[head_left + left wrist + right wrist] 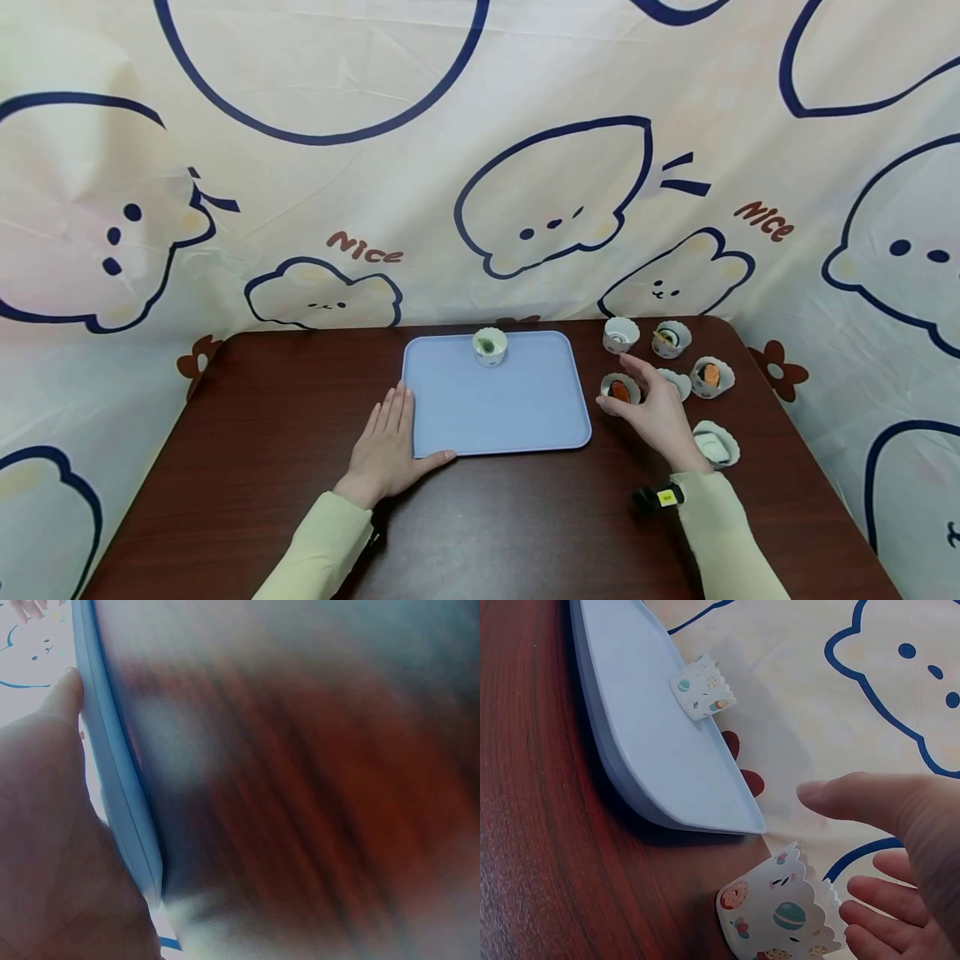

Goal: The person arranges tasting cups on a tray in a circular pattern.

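My left hand (384,454) lies at the near left corner of a pale blue tray (498,408). Its straight fingers run along the left side and the thumb along the front edge. A scalloped paper cup (491,358) with a green filling stands at the tray's back edge. Right of the tray, my right hand (662,418) is spread over another paper cup (609,403) with a red-orange piece inside. In the right wrist view, thumb and fingers stand apart near the rim of this patterned cup (769,911).
More paper cups stand around my right hand: a white one (621,342) behind, one (670,348) at the back right, one with orange filling (712,387) and one with a whitish piece (716,458). A printed curtain (435,208) hangs behind the dark wooden table (525,525).
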Available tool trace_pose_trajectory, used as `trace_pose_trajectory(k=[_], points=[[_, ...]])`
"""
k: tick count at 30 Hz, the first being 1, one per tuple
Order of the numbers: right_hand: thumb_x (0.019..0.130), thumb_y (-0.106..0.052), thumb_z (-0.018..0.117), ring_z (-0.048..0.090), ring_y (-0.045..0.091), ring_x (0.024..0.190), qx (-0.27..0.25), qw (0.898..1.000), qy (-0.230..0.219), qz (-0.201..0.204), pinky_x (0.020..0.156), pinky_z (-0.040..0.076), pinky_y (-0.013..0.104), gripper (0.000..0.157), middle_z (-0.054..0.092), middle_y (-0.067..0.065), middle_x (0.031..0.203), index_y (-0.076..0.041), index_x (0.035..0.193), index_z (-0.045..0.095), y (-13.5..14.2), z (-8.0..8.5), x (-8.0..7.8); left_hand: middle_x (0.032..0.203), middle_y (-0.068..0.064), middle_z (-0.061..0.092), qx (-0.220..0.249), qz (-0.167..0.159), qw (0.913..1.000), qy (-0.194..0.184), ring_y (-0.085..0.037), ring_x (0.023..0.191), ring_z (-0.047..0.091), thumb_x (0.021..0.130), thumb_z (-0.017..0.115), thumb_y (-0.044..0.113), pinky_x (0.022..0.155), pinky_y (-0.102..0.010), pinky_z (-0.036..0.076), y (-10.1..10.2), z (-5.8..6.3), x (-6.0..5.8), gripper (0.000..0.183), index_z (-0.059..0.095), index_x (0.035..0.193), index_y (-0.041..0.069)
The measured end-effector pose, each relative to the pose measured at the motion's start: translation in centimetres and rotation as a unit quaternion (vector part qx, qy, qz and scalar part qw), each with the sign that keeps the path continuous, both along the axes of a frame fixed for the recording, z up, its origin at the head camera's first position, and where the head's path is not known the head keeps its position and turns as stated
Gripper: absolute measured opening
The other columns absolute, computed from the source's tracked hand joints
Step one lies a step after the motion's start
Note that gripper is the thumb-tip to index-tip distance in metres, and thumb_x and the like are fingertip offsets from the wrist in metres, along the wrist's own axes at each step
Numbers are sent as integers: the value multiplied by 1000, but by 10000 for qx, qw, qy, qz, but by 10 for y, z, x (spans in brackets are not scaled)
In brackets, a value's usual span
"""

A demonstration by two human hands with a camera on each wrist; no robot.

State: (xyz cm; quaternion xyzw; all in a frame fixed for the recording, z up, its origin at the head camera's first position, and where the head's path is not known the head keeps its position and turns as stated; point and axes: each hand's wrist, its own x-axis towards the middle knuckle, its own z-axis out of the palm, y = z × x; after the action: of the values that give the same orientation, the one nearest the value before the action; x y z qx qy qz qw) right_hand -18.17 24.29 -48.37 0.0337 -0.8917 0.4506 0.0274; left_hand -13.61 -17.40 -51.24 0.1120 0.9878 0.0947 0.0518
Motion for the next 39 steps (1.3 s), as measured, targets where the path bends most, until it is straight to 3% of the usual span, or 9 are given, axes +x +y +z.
trace_pose_trajectory(k=[9,21,29,39], points=[[85,-32,86,46,36,136,75,10000,-53,-27,109,37,57,83,49,18,150,-5,151,45,4,-4,0,168,-21,4,19,-12,9997,244,-35,153,8,81,43,91,121,-49,12,-4,-15,-3,127,13,160,-5],[87,-21,84,48,42,133,171,9998,-127,-13,105,43,55,77,49,22,147,0,150,45,3,-12,5,166,-25,9,243,-20,9996,138,-38,153,9,83,48,87,121,-50,10,-2,-4,0,125,17,158,-9],[85,-14,85,55,39,126,203,9998,-28,-48,99,49,51,77,55,25,139,1,149,45,5,-27,8,168,-21,4,29,28,9999,162,-34,154,6,81,40,92,121,-49,11,-3,-14,-3,128,12,160,-5],[86,-16,85,55,40,125,58,9997,-139,-208,101,47,51,75,55,24,138,1,148,45,6,-35,6,168,-20,2,15,21,9999,133,-35,154,6,81,38,93,121,-49,10,-5,-17,-3,128,11,160,-4]])
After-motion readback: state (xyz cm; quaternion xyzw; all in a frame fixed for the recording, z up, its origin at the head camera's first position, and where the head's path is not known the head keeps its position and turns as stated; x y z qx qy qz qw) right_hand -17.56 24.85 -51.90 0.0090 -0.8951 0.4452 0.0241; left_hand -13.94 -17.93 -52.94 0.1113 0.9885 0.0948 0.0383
